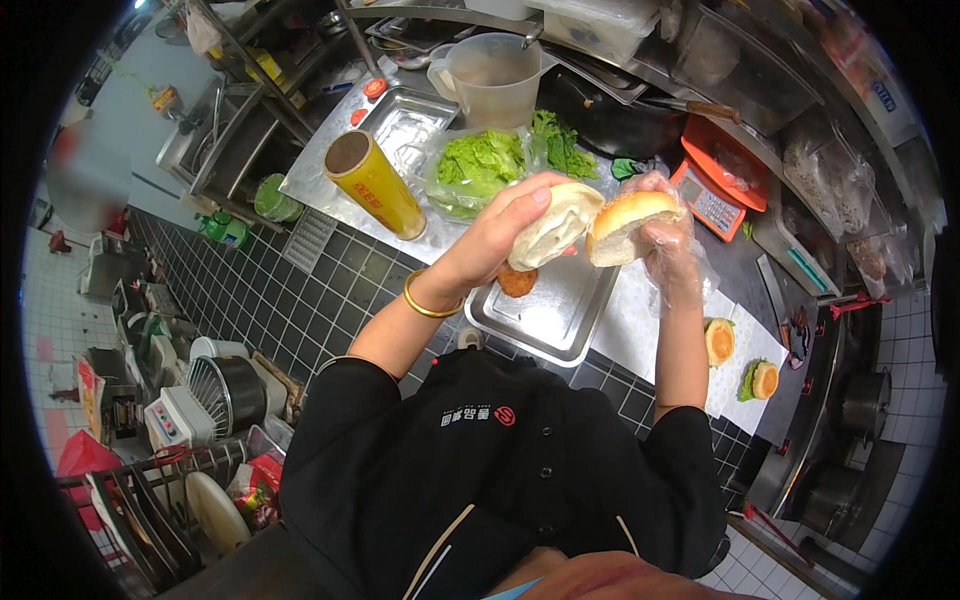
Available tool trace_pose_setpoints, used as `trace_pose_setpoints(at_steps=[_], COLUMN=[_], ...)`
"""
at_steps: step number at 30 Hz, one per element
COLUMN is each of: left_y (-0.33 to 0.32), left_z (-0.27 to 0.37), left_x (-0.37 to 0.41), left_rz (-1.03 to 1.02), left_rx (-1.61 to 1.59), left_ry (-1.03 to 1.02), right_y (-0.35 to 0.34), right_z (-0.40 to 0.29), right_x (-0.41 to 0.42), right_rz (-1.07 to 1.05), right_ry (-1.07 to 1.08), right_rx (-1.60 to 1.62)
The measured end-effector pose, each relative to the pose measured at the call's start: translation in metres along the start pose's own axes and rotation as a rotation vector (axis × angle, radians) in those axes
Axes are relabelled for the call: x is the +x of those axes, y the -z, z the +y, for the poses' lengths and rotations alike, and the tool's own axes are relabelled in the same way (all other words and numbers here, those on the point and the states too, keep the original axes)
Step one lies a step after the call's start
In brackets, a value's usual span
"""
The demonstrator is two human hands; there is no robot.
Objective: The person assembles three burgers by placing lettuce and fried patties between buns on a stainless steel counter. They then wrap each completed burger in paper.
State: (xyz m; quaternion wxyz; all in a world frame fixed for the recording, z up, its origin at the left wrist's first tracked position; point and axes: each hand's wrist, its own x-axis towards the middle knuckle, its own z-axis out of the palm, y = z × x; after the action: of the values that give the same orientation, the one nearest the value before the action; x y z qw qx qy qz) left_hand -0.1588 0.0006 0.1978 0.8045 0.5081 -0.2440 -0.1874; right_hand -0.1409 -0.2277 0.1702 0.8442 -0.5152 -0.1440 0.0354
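My bare left hand [491,229], a gold bangle at the wrist, holds one half of a bun [556,229] with its cut face up and what looks like a white spread on it. My right hand [673,251], in a clear plastic glove, grips the other half, a golden bun top [634,219], tilted so its cut side shows. The two halves almost meet at their edges; whether they touch I cannot tell. Below them a browned round patty [517,282] lies in a metal tray [544,322], partly covered by my left hand.
Lettuce [480,161] fills a plastic bag beside a yellow cylinder [375,184]. Behind stand a large plastic jug [495,86] and an orange scale [720,180]. Two filled buns [720,341] rest on paper [634,319] at right, near a knife [771,289]. Tomato slices [374,88] lie far left.
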Motion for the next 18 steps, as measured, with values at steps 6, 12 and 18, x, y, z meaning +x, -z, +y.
trace_pose_setpoints(at_steps=[6, 12, 18], left_y=[0.005, 0.003, 0.017], left_z=[-0.001, -0.008, -0.017], left_x=[-0.004, -0.008, -0.015], left_rz=[-0.042, 0.028, 0.147], left_rx=[0.014, -0.197, -0.445], left_ry=[0.048, 0.084, 0.116], right_y=[-0.004, 0.002, -0.004], right_z=[-0.003, 0.004, 0.008], right_x=[-0.002, -0.001, -0.025], right_rz=[0.131, 0.225, 0.452], right_ry=[-0.094, -0.072, 0.974], right_rx=[-0.053, -0.082, -1.279])
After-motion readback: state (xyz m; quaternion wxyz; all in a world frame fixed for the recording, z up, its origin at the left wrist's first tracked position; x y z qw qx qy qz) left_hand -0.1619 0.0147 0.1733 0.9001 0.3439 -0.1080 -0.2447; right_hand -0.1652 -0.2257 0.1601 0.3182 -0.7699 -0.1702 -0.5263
